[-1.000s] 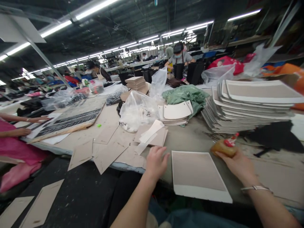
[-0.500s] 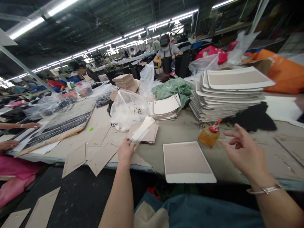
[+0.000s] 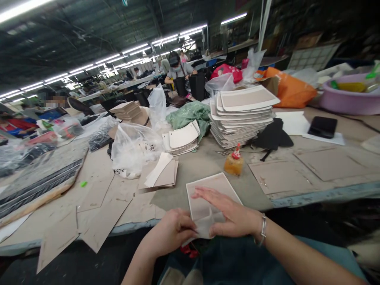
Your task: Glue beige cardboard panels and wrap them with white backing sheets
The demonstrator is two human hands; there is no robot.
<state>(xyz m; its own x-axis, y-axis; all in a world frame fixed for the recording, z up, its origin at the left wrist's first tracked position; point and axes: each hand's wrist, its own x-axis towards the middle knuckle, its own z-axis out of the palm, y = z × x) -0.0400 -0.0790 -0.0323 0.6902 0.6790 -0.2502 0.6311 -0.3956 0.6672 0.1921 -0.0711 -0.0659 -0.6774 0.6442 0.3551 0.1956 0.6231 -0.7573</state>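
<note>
A beige panel with white borders (image 3: 197, 194) lies at the table's front edge. Across its near end is a thin, translucent whitish strip (image 3: 208, 218). My left hand (image 3: 175, 231) is closed at the near left corner, its fingertips pinching the strip's end; the exact grip is partly hidden. Over the panel, my right hand (image 3: 230, 211) stays open, fingers stretched left and thumb apart near the strip. Just beyond stands an amber glue bottle (image 3: 233, 164) with a red cap. Left of the panel, white strips (image 3: 158, 170) rest on a small stack of beige boards (image 3: 173, 174).
A tall stack of bordered panels (image 3: 242, 118) stands behind the bottle. Clear plastic bags (image 3: 133, 146) and a green bundle (image 3: 190, 114) are farther back. Loose boards (image 3: 103, 217) overhang the front edge at left. A black phone (image 3: 322, 126) and a purple basin (image 3: 350, 97) are right.
My left hand has come from the small stack to the panel with the translucent strip. My right hand has moved left from beside the bottle to over the panel. The view has turned right.
</note>
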